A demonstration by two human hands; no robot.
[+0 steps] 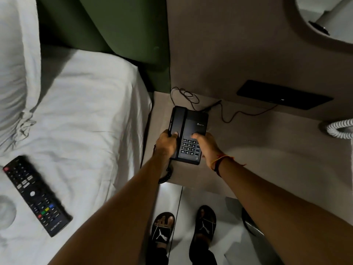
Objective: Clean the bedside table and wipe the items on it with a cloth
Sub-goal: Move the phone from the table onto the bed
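A black desk telephone with handset and keypad sits at the left end of the beige bedside table. My left hand grips its left side at the handset. My right hand holds its right side, thumb on top near the keypad. The phone's coiled cord hangs over the table's front edge under my left wrist. No cloth is in view.
A black TV remote lies on the white bed to the left, beside a pillow. Thin cables trail behind the phone. A black panel is on the wall. A white coiled hose lies at the right.
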